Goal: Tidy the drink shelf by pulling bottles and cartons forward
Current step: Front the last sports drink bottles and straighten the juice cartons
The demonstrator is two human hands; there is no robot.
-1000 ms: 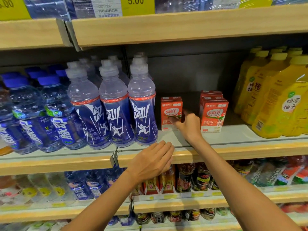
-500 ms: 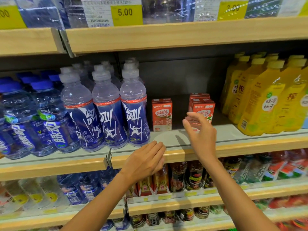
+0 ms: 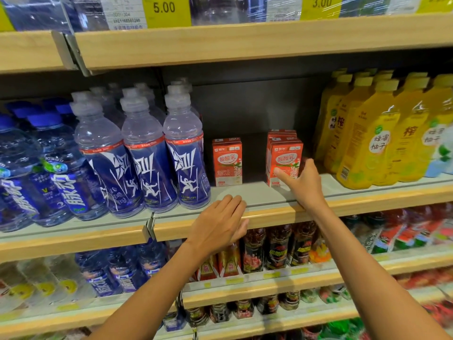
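The left hand [image 3: 218, 224] lies flat and relaxed on the wooden front lip of the shelf [image 3: 367, 195], fingers straight and holding nothing. The right hand [image 3: 302, 185] reaches in to the front red carton [image 3: 285, 155] of the right-hand row. Its thumb lies across the carton's lower front face and its fingers curl round the right edge, so it grasps the carton and covers the lower right corner. The fingertips are hidden behind the carton. More cartons [image 3: 282, 132] stand behind this one, with only their top edges showing, and their number cannot be told.

A single red carton [image 3: 227, 161] stands apart to the left, upright, set back from the lip and just beside the blue-labelled bottles [image 3: 144, 165]. Those bottles stand in rows, and the ones at the back are blurred and half hidden. The water bottles [image 3: 49, 173] further left are cut off by the frame edge, as are the yellow bottles [image 3: 367, 143] on the right. Above, the price tags [image 3: 166, 11] are cropped at the top. The goods on the lower shelves [image 3: 269, 246] are blurred, and both forearms cover part of them.
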